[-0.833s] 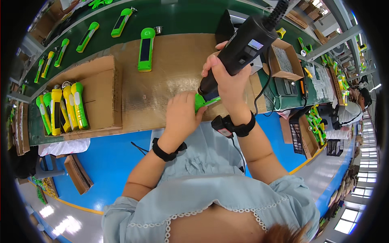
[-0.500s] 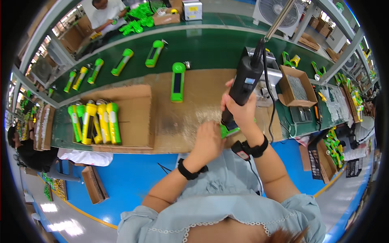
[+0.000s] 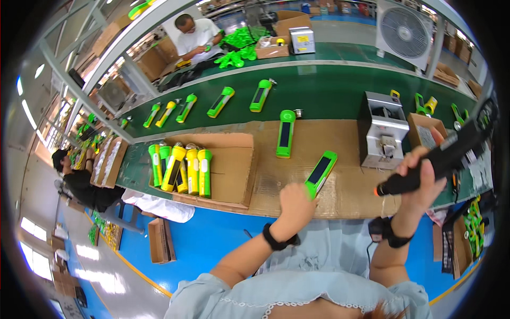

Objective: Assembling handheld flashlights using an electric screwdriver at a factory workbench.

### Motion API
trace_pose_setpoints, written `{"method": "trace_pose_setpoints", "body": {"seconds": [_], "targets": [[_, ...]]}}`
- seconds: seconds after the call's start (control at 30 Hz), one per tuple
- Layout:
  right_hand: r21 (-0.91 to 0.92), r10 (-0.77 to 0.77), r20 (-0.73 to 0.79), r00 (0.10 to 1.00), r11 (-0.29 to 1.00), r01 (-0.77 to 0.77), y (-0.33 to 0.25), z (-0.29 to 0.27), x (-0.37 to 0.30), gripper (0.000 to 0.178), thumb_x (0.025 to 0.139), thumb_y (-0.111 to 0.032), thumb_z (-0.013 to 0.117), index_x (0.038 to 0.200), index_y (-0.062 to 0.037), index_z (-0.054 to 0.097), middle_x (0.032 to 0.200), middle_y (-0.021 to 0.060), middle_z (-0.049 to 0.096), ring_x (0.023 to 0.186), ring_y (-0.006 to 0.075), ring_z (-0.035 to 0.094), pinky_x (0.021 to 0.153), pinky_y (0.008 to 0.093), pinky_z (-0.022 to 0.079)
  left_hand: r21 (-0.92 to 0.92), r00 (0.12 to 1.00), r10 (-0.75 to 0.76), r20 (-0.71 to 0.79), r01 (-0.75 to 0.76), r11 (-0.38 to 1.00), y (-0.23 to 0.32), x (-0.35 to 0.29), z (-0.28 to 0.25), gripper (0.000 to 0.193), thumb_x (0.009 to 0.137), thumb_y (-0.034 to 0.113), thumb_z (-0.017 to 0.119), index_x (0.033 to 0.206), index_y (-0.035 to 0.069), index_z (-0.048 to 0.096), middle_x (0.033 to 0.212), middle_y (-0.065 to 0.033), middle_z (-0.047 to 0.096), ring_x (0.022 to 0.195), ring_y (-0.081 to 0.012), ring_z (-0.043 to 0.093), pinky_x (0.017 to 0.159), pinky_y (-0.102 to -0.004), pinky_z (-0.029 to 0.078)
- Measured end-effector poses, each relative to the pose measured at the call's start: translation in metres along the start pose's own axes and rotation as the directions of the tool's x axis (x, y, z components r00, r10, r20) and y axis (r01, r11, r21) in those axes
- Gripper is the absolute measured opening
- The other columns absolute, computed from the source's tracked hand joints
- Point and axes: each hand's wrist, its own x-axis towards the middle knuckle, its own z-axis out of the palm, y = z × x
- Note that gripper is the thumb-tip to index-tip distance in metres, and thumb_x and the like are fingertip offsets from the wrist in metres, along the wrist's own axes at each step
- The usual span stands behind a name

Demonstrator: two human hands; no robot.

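Note:
My left hand [image 3: 296, 206] is closed around the lower end of a green flashlight [image 3: 324, 167] with a dark solar panel on its side. The flashlight lies slanted on a cardboard sheet [image 3: 350, 186] in front of me. Off to the right, my right hand [image 3: 422, 183] grips a black electric screwdriver [image 3: 451, 159], lifted and tilted, its orange-tipped end apart from the flashlight. Another green flashlight [image 3: 285, 135] lies on the far part of the cardboard. To the left, an open carton [image 3: 228, 159] holds several green and yellow flashlights [image 3: 175, 170].
A metal machine [image 3: 383, 135] stands right of the cardboard, with a small carton [image 3: 425, 125] beside it. Several flashlights [image 3: 220, 102] line the green bench [image 3: 313, 90]. Across it a person [image 3: 194, 37] handles green parts; another person [image 3: 79, 181] sits at far left.
The screwdriver has come off the flashlight and swung up to the right in my right hand. The flashlight now shows more fully, still at my left hand. The view has turned.

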Motion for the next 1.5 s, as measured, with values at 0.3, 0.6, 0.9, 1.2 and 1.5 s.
{"method": "trace_pose_setpoints", "body": {"seconds": [0.3, 0.6, 0.9, 1.2, 1.5], "targets": [[-0.249, 0.063, -0.040, 0.997, 0.966, -0.071, 0.041, -0.010, -0.020, 0.054, 0.080, 0.000, 0.060, 0.129, 0.0061, 0.038, 0.071, 0.0064, 0.056, 0.061, 0.0121, 0.055, 0.057, 0.0229, 0.045, 0.214, 0.956, -0.271, -0.109, 0.289, 0.933, 0.015, 0.218, 0.042, 0.074, 0.076, 0.058, 0.061, 0.123, 0.001, 0.050, 0.121, -0.0194, 0.048, 0.111, -0.0342, 0.049, 0.090, -0.0573, 0.038], [-0.315, -0.007, -0.070, 0.997, 0.949, -0.016, 0.046, -0.087, -0.014, 0.052, 0.084, -0.002, 0.060, 0.130, 0.0068, 0.037, 0.077, 0.0078, 0.055, 0.062, 0.0126, 0.053, 0.058, 0.0242, 0.045, -0.052, 0.985, -0.167, 0.041, 0.170, 0.984, -0.064, 0.126, 0.023, 0.060, 0.082, 0.043, 0.062, 0.127, 0.007, 0.045, 0.097, -0.0280, 0.059, 0.086, -0.0389, 0.062, 0.069, -0.0445, 0.052], [-0.340, -0.151, -0.229, 0.962, 0.938, 0.066, 0.065, -0.068, 0.054, 0.034, 0.073, -0.011, 0.079, 0.095, -0.0033, 0.054, 0.072, 0.0013, 0.060, 0.060, 0.0088, 0.058, 0.053, 0.0218, 0.047, -0.018, 0.968, 0.248, 0.044, -0.247, 0.969, 0.023, 0.024, -0.007, 0.051, 0.064, 0.022, 0.078, 0.108, 0.005, 0.060, 0.092, -0.0147, 0.060, 0.090, -0.0322, 0.057, 0.077, -0.0415, 0.044], [-0.277, -0.053, -0.063, 0.997, 0.960, 0.034, 0.082, -0.068, 0.083, 0.044, 0.073, -0.019, 0.079, 0.104, -0.0029, 0.051, 0.077, 0.0018, 0.061, 0.053, 0.0059, 0.055, 0.048, 0.0210, 0.046, -0.077, 0.910, 0.410, -0.066, -0.414, 0.907, 0.036, 0.032, 0.020, 0.044, 0.070, 0.030, 0.075, 0.104, 0.005, 0.062, 0.098, -0.0137, 0.058, 0.093, -0.0317, 0.053, 0.081, -0.0405, 0.039], [-0.306, -0.043, 0.028, 0.999, 0.951, 0.049, 0.083, -0.067, 0.082, 0.037, 0.078, -0.014, 0.073, 0.105, -0.0033, 0.050, 0.071, 0.0015, 0.057, 0.053, 0.0072, 0.054, 0.048, 0.0226, 0.044, -0.105, 0.919, 0.373, -0.128, -0.386, 0.916, 0.033, 0.036, 0.028, 0.047, 0.068, 0.036, 0.076, 0.104, 0.007, 0.065, 0.095, -0.0095, 0.064, 0.086, -0.0276, 0.058, 0.077, -0.0370, 0.040]]}}
